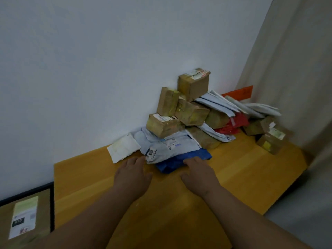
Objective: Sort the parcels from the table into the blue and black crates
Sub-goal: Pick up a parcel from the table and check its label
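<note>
A blue parcel (181, 161) lies flat on the yellow tabletop (242, 164) at the near edge of the pile, its long axis running left-near to right-far, under a grey mailer (172, 150). The right hand (197, 170) rests open on its near edge, gripping nothing. The left hand (133, 170) is open, fingertips at the mailer's corner.

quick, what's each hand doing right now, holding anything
Left hand: open, fingers reaching the edge of the grey mailer, nothing gripped.
Right hand: open, fingertips resting on the blue parcel, not yet gripping it.
</note>
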`<state>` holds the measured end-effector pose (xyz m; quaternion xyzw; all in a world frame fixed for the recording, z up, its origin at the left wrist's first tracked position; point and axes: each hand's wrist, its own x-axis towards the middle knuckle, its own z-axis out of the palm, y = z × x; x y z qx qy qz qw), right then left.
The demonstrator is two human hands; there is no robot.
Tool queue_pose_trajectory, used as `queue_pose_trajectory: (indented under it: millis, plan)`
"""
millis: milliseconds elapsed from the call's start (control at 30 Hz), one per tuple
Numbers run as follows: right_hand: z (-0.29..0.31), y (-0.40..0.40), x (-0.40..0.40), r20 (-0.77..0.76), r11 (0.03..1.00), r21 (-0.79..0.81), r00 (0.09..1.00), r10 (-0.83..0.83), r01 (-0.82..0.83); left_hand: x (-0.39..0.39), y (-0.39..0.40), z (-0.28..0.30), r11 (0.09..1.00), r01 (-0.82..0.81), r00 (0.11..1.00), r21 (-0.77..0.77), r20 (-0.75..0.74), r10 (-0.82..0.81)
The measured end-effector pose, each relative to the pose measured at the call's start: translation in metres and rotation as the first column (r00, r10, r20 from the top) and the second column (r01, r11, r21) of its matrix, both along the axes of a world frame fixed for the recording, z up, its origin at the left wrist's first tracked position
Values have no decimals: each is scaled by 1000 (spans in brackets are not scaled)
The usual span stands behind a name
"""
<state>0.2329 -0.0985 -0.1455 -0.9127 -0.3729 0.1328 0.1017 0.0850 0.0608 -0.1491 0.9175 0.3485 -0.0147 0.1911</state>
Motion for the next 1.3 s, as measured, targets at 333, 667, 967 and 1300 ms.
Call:
queue_pose_trajectory:
  millis: [333,667,967,1300]
  plan:
    - [48,74,180,219,957,251,972,90,-146,168,37,59,968,-84,989,238,137,52]
    - [80,107,355,186,952,268,978,98,-146,347,43,98,960,-136,989,244,91,117]
    - [86,153,402,-321,794,605,929,183,53,396,53,101,960,-275,959,54,88,270]
    - [86,123,384,-385,570,795,898,211,207,375,25,97,944,-320,824,80,516,236]
